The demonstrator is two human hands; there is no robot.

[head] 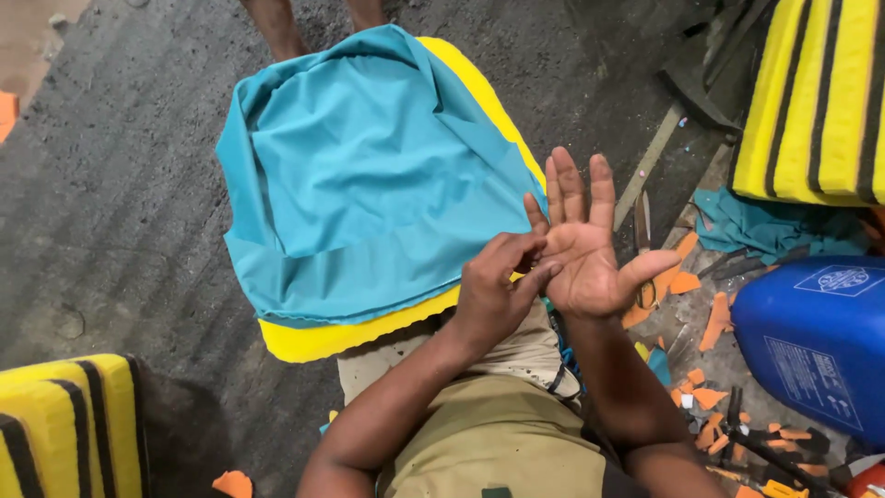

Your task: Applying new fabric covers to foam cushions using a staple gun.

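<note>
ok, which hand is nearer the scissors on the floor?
Right. The open right hand hangs just beside the scissors; the left hand is farther off, fingertips picking at the right palm.

A teal cloth (359,175) covers a bright yellow foam pad (355,337). On the dark grey floor (111,203), the foam blocks (816,97) at the right edge are yellow with black stripes, and so is the one (64,429) at the left corner. Beside a blue jerrycan (811,341) lie orange scraps (705,398) and a crumpled teal rag (756,231). The shorts (498,433) are khaki.
</note>
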